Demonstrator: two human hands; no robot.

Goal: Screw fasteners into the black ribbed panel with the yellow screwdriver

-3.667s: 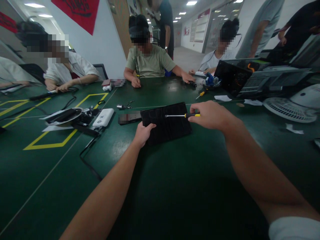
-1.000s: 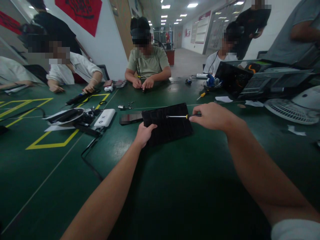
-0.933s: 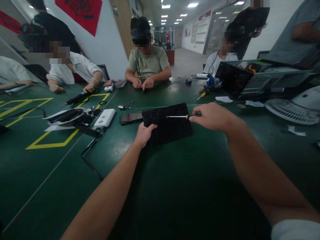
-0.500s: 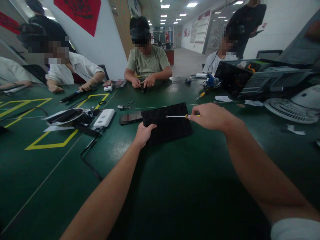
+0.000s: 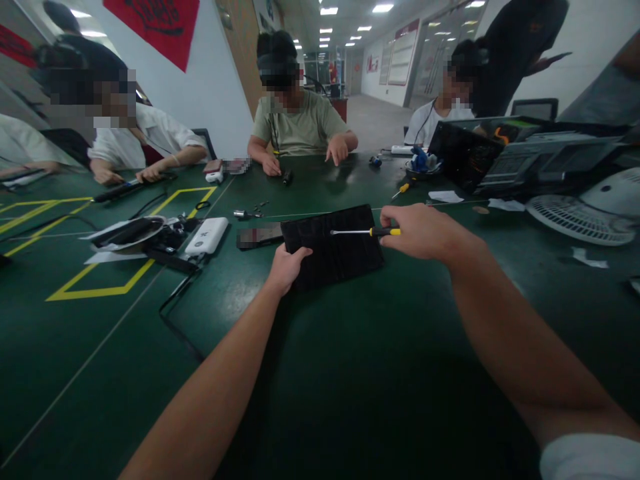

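A flat black panel point(image 5: 345, 257) is held tilted above the green table. My left hand point(image 5: 287, 270) grips its left edge, the thumb lying on the face. My right hand point(image 5: 417, 230) has its fingers closed around the black and yellow handle of a screwdriver point(image 5: 355, 232). The metal shaft points left, and its tip meets the panel's upper middle. Behind the panel's left edge lies a dark flat object point(image 5: 257, 235), partly hidden.
On the left are a white power bank point(image 5: 207, 237), a metal assembly with cables point(image 5: 145, 233) and yellow tape. A white fan point(image 5: 575, 217), an opened computer case point(image 5: 540, 157) and another screwdriver point(image 5: 401, 191) lie right. People sit opposite.
More of the screwdriver's handle shows as my right hand's fingers have shifted on it. My left hand holds the panel as before. The person opposite has moved one hand to the right.
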